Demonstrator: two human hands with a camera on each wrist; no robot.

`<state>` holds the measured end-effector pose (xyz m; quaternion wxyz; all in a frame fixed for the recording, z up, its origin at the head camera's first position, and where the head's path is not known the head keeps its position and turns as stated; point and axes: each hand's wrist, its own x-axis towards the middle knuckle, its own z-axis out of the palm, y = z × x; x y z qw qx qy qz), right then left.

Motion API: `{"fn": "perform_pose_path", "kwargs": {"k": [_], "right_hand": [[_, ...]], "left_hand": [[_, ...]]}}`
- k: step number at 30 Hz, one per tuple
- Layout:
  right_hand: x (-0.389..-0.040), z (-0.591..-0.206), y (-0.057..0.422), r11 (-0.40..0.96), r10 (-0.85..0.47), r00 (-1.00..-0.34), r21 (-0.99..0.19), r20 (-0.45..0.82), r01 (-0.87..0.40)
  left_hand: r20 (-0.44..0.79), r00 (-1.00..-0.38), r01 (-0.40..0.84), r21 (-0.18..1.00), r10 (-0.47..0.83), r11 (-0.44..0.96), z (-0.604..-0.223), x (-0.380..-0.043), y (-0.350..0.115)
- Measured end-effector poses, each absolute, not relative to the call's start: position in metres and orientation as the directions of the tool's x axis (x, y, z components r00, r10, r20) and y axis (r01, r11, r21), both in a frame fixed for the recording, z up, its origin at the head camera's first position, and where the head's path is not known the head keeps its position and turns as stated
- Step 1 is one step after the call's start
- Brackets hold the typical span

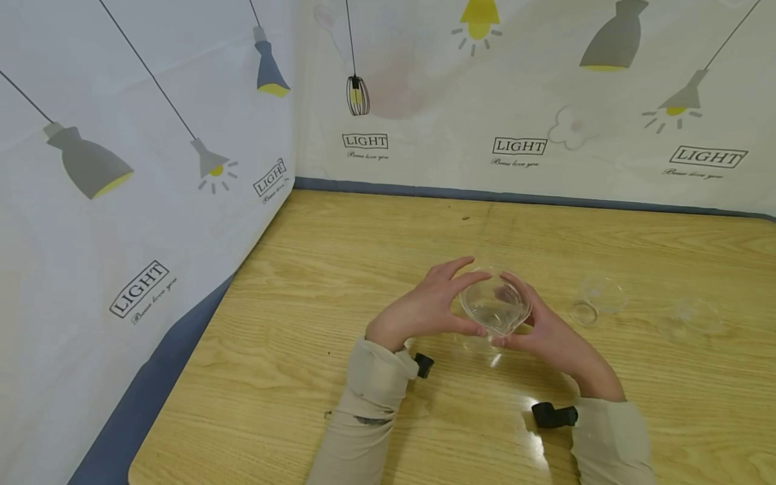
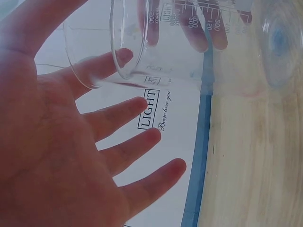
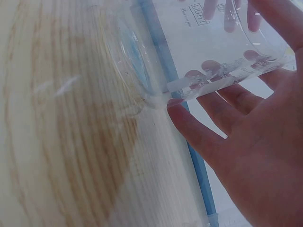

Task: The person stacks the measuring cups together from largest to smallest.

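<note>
A clear glass beaker [image 1: 494, 313] with printed volume marks [image 3: 215, 73] stands at the middle of the table, between both hands. My left hand [image 1: 424, 306] holds it near the rim from the left, with thumb and index finger around the glass. In the left wrist view the other left fingers [image 2: 154, 184] spread apart beside it. From the right, my right hand [image 1: 548, 333] grips the beaker, its fingertips seen through the wall in the right wrist view. The rounded glass base [image 2: 279, 42] shows in the left wrist view; whether it touches the table I cannot tell.
To the right lies or stands a clear glass vessel [image 1: 606, 296] with a round glass ring in front. Farther right is another faint clear glass piece [image 1: 697, 316]. Printed cloth screens [image 1: 424, 155] border the wooden table [image 1: 291, 296] at the back and left.
</note>
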<state>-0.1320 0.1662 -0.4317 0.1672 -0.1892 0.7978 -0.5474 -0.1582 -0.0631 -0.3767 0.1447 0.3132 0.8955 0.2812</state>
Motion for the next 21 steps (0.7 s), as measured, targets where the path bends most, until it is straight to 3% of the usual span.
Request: {"fn": "perform_pose_path", "kwargs": {"k": [21], "right_hand": [[-0.1321,-0.4322,0.1669,0.326,-0.484,-0.873,-0.938,-0.056,-0.120]], "left_hand": [[-0.048,-0.779,0.435,0.677,0.626,0.594,-0.3787,-0.1601,-0.0642]]}}
